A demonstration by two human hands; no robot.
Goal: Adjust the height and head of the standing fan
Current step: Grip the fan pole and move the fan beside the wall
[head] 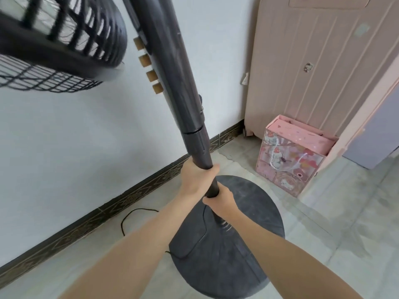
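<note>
A dark standing fan rises from its round base (248,244) on the floor. Its thick upper pole (170,67) carries several tan buttons (149,67) on its left side. The fan head with its black grille (58,46) fills the top left, blurred and cut off by the frame. My left hand (197,178) is wrapped around the pole just under the wide sleeve. My right hand (222,200) grips the thinner lower pole directly below it, close to the base.
A white wall with a dark patterned skirting runs along the left. A black cord (133,214) lies on the floor by the wall. A pink suitcase (313,61) stands at the back right, with a pink cartoon gift bag (295,156) in front of it.
</note>
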